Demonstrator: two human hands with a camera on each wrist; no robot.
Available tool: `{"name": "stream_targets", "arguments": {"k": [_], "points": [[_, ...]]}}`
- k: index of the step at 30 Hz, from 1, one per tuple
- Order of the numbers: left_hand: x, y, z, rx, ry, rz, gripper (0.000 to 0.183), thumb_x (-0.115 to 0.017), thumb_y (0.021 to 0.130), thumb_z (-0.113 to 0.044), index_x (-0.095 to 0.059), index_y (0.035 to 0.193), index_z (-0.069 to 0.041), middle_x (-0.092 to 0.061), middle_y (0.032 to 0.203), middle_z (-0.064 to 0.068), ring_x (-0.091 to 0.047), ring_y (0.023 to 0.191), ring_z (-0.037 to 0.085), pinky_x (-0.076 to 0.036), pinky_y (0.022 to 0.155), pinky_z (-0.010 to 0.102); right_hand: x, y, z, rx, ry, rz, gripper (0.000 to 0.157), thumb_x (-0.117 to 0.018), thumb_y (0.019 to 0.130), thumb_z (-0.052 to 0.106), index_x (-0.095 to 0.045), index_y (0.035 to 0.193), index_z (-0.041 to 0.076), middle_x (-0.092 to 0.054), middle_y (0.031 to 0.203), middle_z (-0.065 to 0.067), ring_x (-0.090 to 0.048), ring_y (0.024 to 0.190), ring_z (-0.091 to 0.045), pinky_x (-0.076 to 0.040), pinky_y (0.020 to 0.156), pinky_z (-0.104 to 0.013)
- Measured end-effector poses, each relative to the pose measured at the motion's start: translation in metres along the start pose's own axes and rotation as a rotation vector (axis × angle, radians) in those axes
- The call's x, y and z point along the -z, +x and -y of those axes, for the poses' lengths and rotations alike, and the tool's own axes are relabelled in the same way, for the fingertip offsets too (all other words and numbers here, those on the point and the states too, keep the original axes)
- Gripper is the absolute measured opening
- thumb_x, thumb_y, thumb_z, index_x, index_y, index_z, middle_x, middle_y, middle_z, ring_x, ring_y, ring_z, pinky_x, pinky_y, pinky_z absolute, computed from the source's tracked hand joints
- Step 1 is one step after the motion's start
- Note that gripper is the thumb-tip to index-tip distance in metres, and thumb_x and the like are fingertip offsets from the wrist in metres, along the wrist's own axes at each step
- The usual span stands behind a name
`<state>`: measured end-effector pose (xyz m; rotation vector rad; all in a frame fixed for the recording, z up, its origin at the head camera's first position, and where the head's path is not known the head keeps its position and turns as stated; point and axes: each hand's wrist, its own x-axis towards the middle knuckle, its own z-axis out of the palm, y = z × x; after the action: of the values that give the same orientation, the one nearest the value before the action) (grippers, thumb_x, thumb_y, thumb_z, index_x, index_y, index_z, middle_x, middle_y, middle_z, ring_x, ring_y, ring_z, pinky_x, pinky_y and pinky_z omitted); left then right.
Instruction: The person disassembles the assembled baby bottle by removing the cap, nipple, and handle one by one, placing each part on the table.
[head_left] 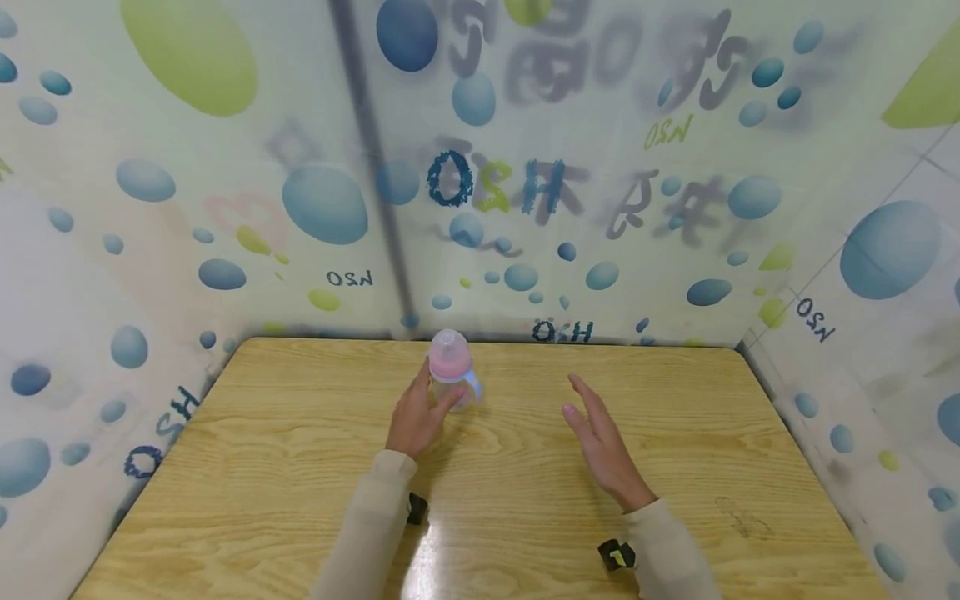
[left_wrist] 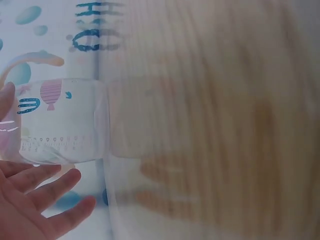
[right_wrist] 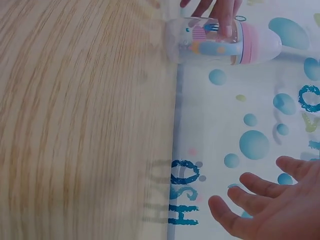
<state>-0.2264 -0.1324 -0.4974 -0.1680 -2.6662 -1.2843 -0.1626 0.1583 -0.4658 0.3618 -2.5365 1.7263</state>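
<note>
A clear baby bottle (head_left: 452, 368) with a pink collar, a domed cap and pale blue handles stands upright near the table's back edge. My left hand (head_left: 420, 415) holds it from the left side, thumb across its front. Printed pictures and a measuring scale show on the bottle (left_wrist: 62, 122) in the left wrist view, where several fingers (left_wrist: 65, 185) spread out below the grip. To the right, my right hand (head_left: 603, 450) hovers with nothing in it, fingers extended and apart. The right wrist view shows that hand (right_wrist: 280, 205) well away from the bottle (right_wrist: 215, 42).
A wood-grain table (head_left: 525, 517) spans the space before me. Behind it rises a whitish wall covering (head_left: 510, 292) with blue and green dots and letters, continuing along both sides. A small black device (head_left: 617, 555) sits at each wrist.
</note>
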Motion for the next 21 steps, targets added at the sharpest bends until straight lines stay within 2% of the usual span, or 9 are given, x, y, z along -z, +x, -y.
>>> {"name": "stream_targets", "arguments": {"k": [4, 10, 21], "points": [[-0.003, 0.001, 0.0, 0.006, -0.051, -0.03, 0.083, -0.068, 0.093, -0.049, -0.028, 0.158, -0.015, -0.055, 0.142, 0.015, -0.055, 0.126, 0.036, -0.044, 0.099, 0.061, -0.004, 0.0, 0.002, 0.004, 0.019, 0.004, 0.055, -0.036, 0.11, 0.034, -0.022, 0.159, 0.012, -0.022, 0.161, -0.018, -0.019, 0.148, -0.038, -0.02, 0.113, -0.066], [-0.005, 0.002, -0.003, 0.004, -0.086, -0.046, 0.08, -0.07, 0.092, -0.044, -0.033, 0.156, -0.012, -0.056, 0.141, 0.014, -0.056, 0.124, 0.037, -0.045, 0.099, 0.06, -0.008, 0.0, 0.005, 0.016, 0.046, 0.016, 0.054, -0.037, 0.11, 0.032, -0.023, 0.158, 0.012, -0.022, 0.161, -0.017, -0.02, 0.148, -0.038, -0.021, 0.113, -0.066], [-0.011, -0.004, -0.01, -0.012, -0.107, 0.02, 0.086, -0.067, 0.093, -0.046, -0.028, 0.156, -0.004, -0.05, 0.146, 0.018, -0.054, 0.125, 0.035, -0.045, 0.101, 0.057, -0.013, 0.0, 0.006, 0.029, 0.067, 0.041, 0.052, -0.036, 0.11, 0.03, -0.025, 0.158, 0.013, -0.025, 0.161, -0.016, -0.025, 0.146, -0.038, -0.022, 0.113, -0.066]]}}
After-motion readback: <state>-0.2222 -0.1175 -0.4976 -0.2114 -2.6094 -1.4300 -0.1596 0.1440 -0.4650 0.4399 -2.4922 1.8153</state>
